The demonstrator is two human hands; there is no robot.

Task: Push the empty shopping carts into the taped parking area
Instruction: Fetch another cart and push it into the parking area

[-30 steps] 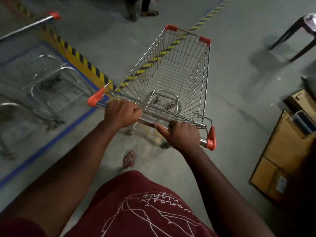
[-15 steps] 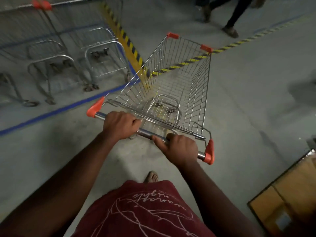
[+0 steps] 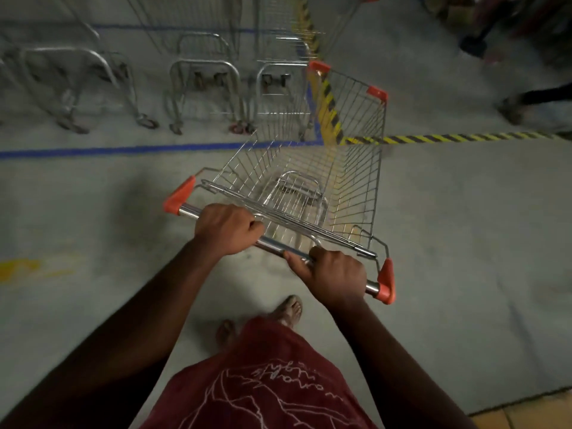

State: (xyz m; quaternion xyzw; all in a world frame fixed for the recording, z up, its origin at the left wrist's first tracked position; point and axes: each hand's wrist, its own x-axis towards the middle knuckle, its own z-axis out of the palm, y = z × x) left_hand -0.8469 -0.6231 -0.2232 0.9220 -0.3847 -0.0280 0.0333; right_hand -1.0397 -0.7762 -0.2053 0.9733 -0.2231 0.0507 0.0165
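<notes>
Two hands on one cart. Left hand point(image 3: 227, 229) curled round the chrome handle bar point(image 3: 272, 243) toward its left end; right hand point(image 3: 335, 275) curled round the same bar near its right orange end cap point(image 3: 385, 281), thumb laid along the bar. Both grips closed tight and set wide apart, judged to give steering leverage as well as push.

Empty wire shopping cart point(image 3: 312, 168) standing on the grey concrete floor point(image 3: 464, 243), handle end well outside the blue floor tape point(image 3: 123, 149). Basket nose at or just over the tape's right corner, beside the yellow-and-black hazard strip point(image 3: 328, 106); exact overlap with the line not determinable, view blurred there. Basket holding nothing; child seat flap folded flat.

Behind the tape, three parked carts point(image 3: 204, 88) lined up side by side with undercarriages facing the line, further ones blurred beyond. Cart in hand angled toward the rightmost slot, apparently to sit beside that row.

Two bare feet point(image 3: 288, 311) below the handle, close behind it. Dark red garment point(image 3: 263, 382) with white print at bottom edge. Another person's legs and feet point(image 3: 513, 109) at upper right, well apart from the cart.

Step in hand, as judged: final approach into the bay. Risk noted: front corner clipping the nearest parked cart.
</notes>
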